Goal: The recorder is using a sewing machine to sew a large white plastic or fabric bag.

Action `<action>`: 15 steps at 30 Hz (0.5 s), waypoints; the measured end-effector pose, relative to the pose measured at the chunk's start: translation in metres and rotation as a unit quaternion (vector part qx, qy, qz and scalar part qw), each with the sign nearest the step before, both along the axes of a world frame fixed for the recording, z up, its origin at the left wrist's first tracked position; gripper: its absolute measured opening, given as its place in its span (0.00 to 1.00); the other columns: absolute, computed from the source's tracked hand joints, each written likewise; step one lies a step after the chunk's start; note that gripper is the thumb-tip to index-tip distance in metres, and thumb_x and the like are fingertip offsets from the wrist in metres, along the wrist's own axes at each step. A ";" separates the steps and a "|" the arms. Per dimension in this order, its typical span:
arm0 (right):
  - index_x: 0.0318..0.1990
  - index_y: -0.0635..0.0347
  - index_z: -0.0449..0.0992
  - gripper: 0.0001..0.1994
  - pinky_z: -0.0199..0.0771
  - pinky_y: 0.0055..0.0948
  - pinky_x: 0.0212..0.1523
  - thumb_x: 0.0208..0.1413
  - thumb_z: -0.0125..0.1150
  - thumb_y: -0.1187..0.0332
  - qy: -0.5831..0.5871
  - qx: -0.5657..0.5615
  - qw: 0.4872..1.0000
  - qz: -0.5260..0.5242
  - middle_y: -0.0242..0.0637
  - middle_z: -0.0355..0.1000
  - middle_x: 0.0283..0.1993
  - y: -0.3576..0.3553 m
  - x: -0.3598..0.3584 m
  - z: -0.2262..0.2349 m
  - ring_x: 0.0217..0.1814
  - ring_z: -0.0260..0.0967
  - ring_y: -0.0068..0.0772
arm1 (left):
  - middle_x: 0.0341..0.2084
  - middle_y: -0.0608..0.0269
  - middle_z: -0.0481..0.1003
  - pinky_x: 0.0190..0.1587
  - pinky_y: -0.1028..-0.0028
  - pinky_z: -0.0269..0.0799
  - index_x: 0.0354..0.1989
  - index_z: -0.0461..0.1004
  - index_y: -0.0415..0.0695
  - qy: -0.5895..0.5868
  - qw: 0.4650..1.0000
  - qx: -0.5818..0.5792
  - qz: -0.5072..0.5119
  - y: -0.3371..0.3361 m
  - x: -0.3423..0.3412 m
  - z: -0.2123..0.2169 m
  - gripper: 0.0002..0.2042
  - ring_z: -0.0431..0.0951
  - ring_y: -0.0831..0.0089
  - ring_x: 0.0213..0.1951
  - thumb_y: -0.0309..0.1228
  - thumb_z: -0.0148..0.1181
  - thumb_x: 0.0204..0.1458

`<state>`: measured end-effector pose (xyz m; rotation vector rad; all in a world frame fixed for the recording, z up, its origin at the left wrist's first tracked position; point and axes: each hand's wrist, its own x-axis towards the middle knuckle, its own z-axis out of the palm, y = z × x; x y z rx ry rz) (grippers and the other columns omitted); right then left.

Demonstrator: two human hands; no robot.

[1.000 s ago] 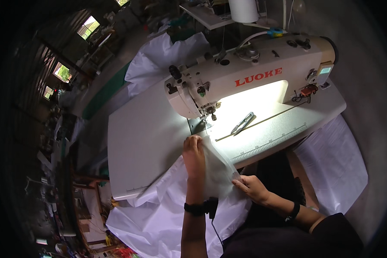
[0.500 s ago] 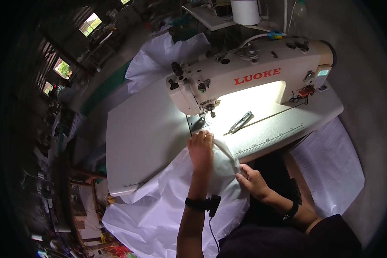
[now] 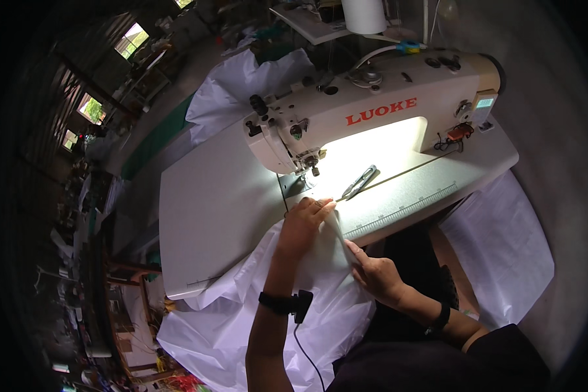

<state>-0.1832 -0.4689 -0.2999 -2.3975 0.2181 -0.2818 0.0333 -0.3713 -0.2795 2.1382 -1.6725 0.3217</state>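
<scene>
A large sheet of thin white fabric (image 3: 261,326) hangs over the front edge of the table, its upper end lying near the needle of a white sewing machine (image 3: 385,85). My left hand (image 3: 303,222) presses on the fabric just in front of the presser foot (image 3: 309,180), its fingers bent and close together at the cloth's edge. Lower and to the right, my right hand (image 3: 377,277) pinches the fabric's right edge between thumb and fingers. Grey thread snips (image 3: 360,182) lie on the lit machine bed, right of my left hand.
The pale sewing table (image 3: 215,209) has a ruler along its front edge. More white fabric lies behind the machine (image 3: 242,81) and hangs at the right (image 3: 503,255). A white thread cone (image 3: 364,16) stands at the back. An orange clip-like item (image 3: 459,132) sits beneath the machine's right end.
My left hand has turned, its fingers now reaching further right along the cloth's edge. My right hand has shifted slightly up and left, drawing the fabric's right edge straighter. The view has shifted a little.
</scene>
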 end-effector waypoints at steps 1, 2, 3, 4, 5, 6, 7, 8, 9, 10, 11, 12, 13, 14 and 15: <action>0.67 0.62 0.58 0.32 0.73 0.38 0.22 0.54 0.58 0.70 -0.018 -0.032 0.999 0.003 0.40 0.74 0.25 0.000 0.000 0.001 0.21 0.74 0.40 | 0.46 0.66 0.78 0.51 0.68 0.72 0.44 0.78 0.45 0.016 0.999 0.023 -0.021 0.000 0.003 0.001 0.14 0.76 0.67 0.46 0.23 0.55 0.48; 0.67 0.62 0.58 0.32 0.73 0.38 0.22 0.54 0.58 0.70 -0.010 -0.029 1.000 0.004 0.40 0.74 0.25 0.001 0.000 0.001 0.21 0.74 0.40 | 0.47 0.69 0.77 0.51 0.69 0.73 0.45 0.77 0.46 0.023 0.998 0.031 -0.044 0.001 0.006 0.002 0.14 0.76 0.69 0.47 0.24 0.54 0.50; 0.67 0.62 0.58 0.32 0.73 0.36 0.22 0.53 0.58 0.70 -0.020 -0.047 0.999 0.006 0.38 0.73 0.24 0.001 0.001 0.002 0.20 0.73 0.38 | 0.47 0.69 0.77 0.51 0.69 0.73 0.45 0.77 0.46 0.031 0.998 0.047 -0.042 0.001 0.007 0.003 0.14 0.76 0.69 0.47 0.24 0.54 0.50; 0.68 0.62 0.58 0.33 0.73 0.35 0.21 0.52 0.57 0.71 -0.040 -0.066 0.997 0.006 0.37 0.73 0.23 0.002 0.001 0.002 0.19 0.73 0.36 | 0.46 0.69 0.77 0.50 0.70 0.74 0.44 0.78 0.46 0.016 0.998 0.047 -0.047 0.000 0.009 0.005 0.13 0.76 0.69 0.47 0.25 0.55 0.50; 0.68 0.62 0.58 0.33 0.73 0.35 0.21 0.52 0.57 0.71 -0.030 -0.065 0.997 0.008 0.37 0.73 0.23 0.002 0.002 0.002 0.19 0.73 0.36 | 0.46 0.69 0.77 0.49 0.70 0.75 0.44 0.78 0.46 0.000 0.997 0.048 -0.053 0.000 0.010 0.005 0.12 0.76 0.69 0.47 0.26 0.55 0.51; 0.68 0.62 0.57 0.33 0.73 0.34 0.21 0.52 0.57 0.71 -0.032 -0.075 0.997 0.013 0.36 0.72 0.23 0.002 0.003 0.002 0.19 0.72 0.36 | 0.46 0.69 0.77 0.49 0.70 0.75 0.44 0.78 0.46 0.001 0.997 0.048 -0.053 -0.001 0.011 0.006 0.12 0.76 0.69 0.47 0.26 0.55 0.51; 0.68 0.63 0.57 0.34 0.72 0.34 0.20 0.51 0.56 0.71 -0.033 -0.085 0.996 0.017 0.36 0.72 0.23 0.002 0.004 0.002 0.18 0.72 0.35 | 0.47 0.68 0.77 0.49 0.70 0.75 0.43 0.78 0.46 0.002 0.997 0.054 -0.055 -0.002 0.011 0.007 0.11 0.76 0.69 0.48 0.26 0.55 0.51; 0.68 0.63 0.57 0.34 0.72 0.34 0.20 0.51 0.56 0.71 -0.032 -0.084 0.996 0.017 0.36 0.72 0.23 0.003 0.005 0.002 0.18 0.72 0.35 | 0.47 0.68 0.76 0.48 0.69 0.76 0.41 0.79 0.45 -0.005 0.997 0.040 -0.065 -0.003 0.011 0.008 0.10 0.76 0.69 0.48 0.26 0.55 0.52; 0.68 0.63 0.58 0.33 0.72 0.34 0.20 0.51 0.56 0.71 -0.027 -0.090 0.995 0.018 0.35 0.72 0.23 0.002 0.005 0.002 0.18 0.72 0.35 | 0.47 0.68 0.76 0.48 0.69 0.76 0.41 0.79 0.45 0.004 0.996 0.060 -0.058 -0.003 0.012 0.009 0.10 0.76 0.69 0.48 0.26 0.55 0.52; 0.68 0.63 0.58 0.33 0.72 0.34 0.20 0.51 0.56 0.71 -0.021 -0.094 0.995 0.021 0.35 0.72 0.23 0.002 0.006 0.002 0.18 0.72 0.34 | 0.46 0.67 0.77 0.47 0.69 0.76 0.41 0.78 0.45 0.002 0.995 0.064 -0.079 -0.003 0.013 0.010 0.10 0.77 0.68 0.47 0.26 0.55 0.51; 0.68 0.63 0.58 0.33 0.72 0.34 0.20 0.51 0.56 0.71 -0.021 -0.096 0.995 0.021 0.35 0.72 0.23 0.002 0.006 0.003 0.18 0.72 0.34 | 0.45 0.65 0.77 0.46 0.69 0.76 0.40 0.78 0.44 0.002 0.993 0.048 -0.104 -0.003 0.014 0.010 0.09 0.77 0.67 0.46 0.26 0.55 0.51; 0.68 0.63 0.58 0.33 0.71 0.34 0.19 0.51 0.55 0.71 -0.020 -0.102 0.994 0.024 0.35 0.72 0.23 0.003 0.006 0.004 0.18 0.71 0.34 | 0.45 0.65 0.77 0.46 0.69 0.76 0.40 0.78 0.44 -0.001 0.993 0.066 -0.099 -0.002 0.015 0.011 0.09 0.77 0.67 0.46 0.26 0.55 0.51; 0.68 0.64 0.58 0.33 0.71 0.33 0.19 0.51 0.55 0.72 -0.019 -0.108 0.994 0.028 0.34 0.71 0.22 0.003 0.006 0.005 0.17 0.71 0.33 | 0.44 0.65 0.77 0.46 0.69 0.76 0.39 0.77 0.44 -0.017 0.993 0.073 -0.089 -0.002 0.015 0.011 0.09 0.77 0.67 0.45 0.26 0.56 0.51; 0.68 0.64 0.58 0.33 0.71 0.33 0.19 0.51 0.55 0.72 -0.018 -0.108 0.994 0.027 0.34 0.71 0.22 0.003 0.005 0.005 0.17 0.71 0.33 | 0.43 0.65 0.77 0.45 0.69 0.77 0.38 0.77 0.43 -0.038 0.994 0.065 -0.081 0.000 0.016 0.010 0.08 0.77 0.66 0.44 0.26 0.56 0.50; 0.67 0.63 0.59 0.33 0.70 0.32 0.18 0.50 0.55 0.72 -0.023 -0.122 0.992 0.024 0.33 0.69 0.21 0.004 0.005 0.006 0.16 0.69 0.32 | 0.43 0.65 0.77 0.45 0.69 0.77 0.38 0.77 0.43 -0.032 0.993 0.080 -0.080 0.001 0.016 0.010 0.08 0.77 0.66 0.44 0.26 0.56 0.50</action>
